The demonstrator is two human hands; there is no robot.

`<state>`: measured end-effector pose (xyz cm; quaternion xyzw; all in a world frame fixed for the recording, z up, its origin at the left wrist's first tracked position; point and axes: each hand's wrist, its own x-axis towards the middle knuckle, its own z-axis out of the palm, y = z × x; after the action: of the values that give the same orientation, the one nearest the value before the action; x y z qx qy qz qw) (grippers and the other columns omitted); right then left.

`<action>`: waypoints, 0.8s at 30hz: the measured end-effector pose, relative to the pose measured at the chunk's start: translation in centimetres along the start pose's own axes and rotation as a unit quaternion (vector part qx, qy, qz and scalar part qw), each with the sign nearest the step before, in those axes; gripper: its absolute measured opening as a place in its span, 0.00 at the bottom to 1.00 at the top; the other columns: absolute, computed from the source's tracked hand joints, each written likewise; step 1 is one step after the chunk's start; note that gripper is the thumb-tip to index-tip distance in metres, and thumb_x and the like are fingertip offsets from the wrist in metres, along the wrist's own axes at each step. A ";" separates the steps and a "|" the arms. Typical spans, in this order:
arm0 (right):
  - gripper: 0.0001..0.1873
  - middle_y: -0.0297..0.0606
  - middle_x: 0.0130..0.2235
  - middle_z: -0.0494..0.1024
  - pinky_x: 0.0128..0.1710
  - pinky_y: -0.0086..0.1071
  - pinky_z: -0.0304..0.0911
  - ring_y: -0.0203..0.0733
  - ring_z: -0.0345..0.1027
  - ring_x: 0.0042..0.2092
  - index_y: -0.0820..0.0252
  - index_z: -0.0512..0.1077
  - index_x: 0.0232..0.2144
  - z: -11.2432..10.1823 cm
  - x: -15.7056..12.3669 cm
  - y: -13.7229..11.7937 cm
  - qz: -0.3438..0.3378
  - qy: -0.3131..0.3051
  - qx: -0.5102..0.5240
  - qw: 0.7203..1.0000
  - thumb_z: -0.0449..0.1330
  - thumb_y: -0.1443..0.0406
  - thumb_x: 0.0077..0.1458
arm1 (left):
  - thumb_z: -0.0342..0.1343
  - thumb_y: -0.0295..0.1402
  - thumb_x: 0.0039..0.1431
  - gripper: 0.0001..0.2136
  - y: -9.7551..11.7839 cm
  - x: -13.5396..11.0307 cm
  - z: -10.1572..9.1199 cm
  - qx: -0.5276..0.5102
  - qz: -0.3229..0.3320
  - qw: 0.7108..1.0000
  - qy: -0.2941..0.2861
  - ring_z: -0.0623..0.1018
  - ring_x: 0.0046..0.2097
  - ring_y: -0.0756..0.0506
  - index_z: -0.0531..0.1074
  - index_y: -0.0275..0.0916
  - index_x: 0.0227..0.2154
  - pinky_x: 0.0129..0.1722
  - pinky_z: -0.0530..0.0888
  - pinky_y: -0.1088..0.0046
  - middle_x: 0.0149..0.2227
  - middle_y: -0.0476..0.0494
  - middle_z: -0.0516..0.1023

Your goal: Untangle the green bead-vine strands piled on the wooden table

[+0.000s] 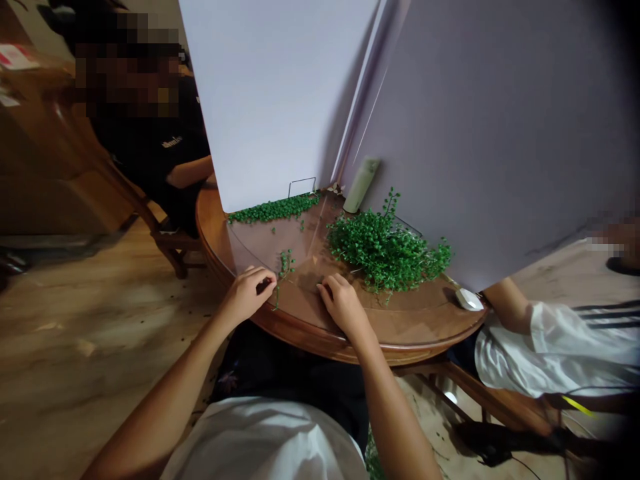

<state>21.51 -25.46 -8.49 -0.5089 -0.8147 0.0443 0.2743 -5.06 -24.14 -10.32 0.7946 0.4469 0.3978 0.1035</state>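
My left hand (253, 291) is at the near left of the round wooden table, its thumb and fingers pinched on the stem of a small green leafy sprig (285, 265). The sprig stands up from the grip, and a short end hangs below. To its right, my right hand (341, 300) is held low over the table with curled fingers, the thumb close to the index finger. Anything between those fingertips is too small to make out. A large heap of green leafy sprigs (385, 250) lies just beyond my right hand. Small plucked green leaves (275, 209) form a long pile farther back on the left.
Two tall pale panels, left (280, 100) and right (475, 133), stand on the table (320, 333) and meet at the back. A pale green cylinder (362, 185) leans there. A white object (469, 299) lies at the right edge. People sit on both sides.
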 end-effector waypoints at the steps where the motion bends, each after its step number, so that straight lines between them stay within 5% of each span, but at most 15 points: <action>1: 0.10 0.42 0.38 0.74 0.43 0.34 0.64 0.45 0.69 0.40 0.58 0.70 0.34 0.0 0.0 0.0 0.000 -0.001 -0.005 1.000 0.53 0.66 0.69 | 0.53 0.29 0.65 0.05 0.0 0.0 0.0 -0.001 0.000 1.000 0.001 0.73 0.38 0.46 0.70 0.40 0.32 0.44 0.67 0.69 0.34 0.48 0.78; 4: 0.11 0.43 0.38 0.73 0.44 0.36 0.66 0.46 0.70 0.41 0.59 0.73 0.36 0.2 0.0 -0.1 -0.001 -0.003 -0.018 1.000 0.52 0.66 0.69 | 0.53 0.29 0.65 0.05 0.0 0.0 0.1 -0.003 0.000 1.000 0.002 0.73 0.39 0.45 0.70 0.40 0.32 0.43 0.67 0.69 0.34 0.48 0.78; 9: 0.18 0.49 0.46 0.73 0.53 0.40 0.67 0.48 0.71 0.48 0.62 0.71 0.56 0.3 0.2 -0.5 -0.021 -0.011 -0.030 0.999 0.48 0.68 0.70 | 0.53 0.30 0.65 0.05 0.2 0.0 0.1 0.000 0.000 1.000 0.003 0.73 0.38 0.45 0.70 0.40 0.32 0.43 0.67 0.69 0.34 0.47 0.77; 18: 0.13 0.46 0.43 0.74 0.52 0.42 0.68 0.49 0.70 0.47 0.60 0.74 0.45 -0.1 0.0 -1.1 -0.033 -0.012 -0.025 0.999 0.49 0.66 0.71 | 0.52 0.30 0.65 0.05 0.3 0.1 -0.1 0.016 -0.006 1.000 -0.013 0.74 0.39 0.44 0.71 0.40 0.33 0.44 0.68 0.68 0.35 0.46 0.79; 24: 0.15 0.46 0.53 0.75 0.58 0.41 0.64 0.47 0.68 0.54 0.58 0.70 0.55 -1.4 -0.5 -2.1 -0.081 -0.038 -0.001 0.996 0.53 0.62 0.70 | 0.56 0.30 0.65 0.03 3.3 0.8 1.2 0.029 0.020 0.997 -0.075 0.75 0.45 0.42 0.74 0.43 0.35 0.46 0.66 0.65 0.39 0.50 0.81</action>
<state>20.65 -27.15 -6.76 -0.4399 -0.8630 0.0402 0.2453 -1.93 -25.22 -9.00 0.8334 0.4333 0.3264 0.1057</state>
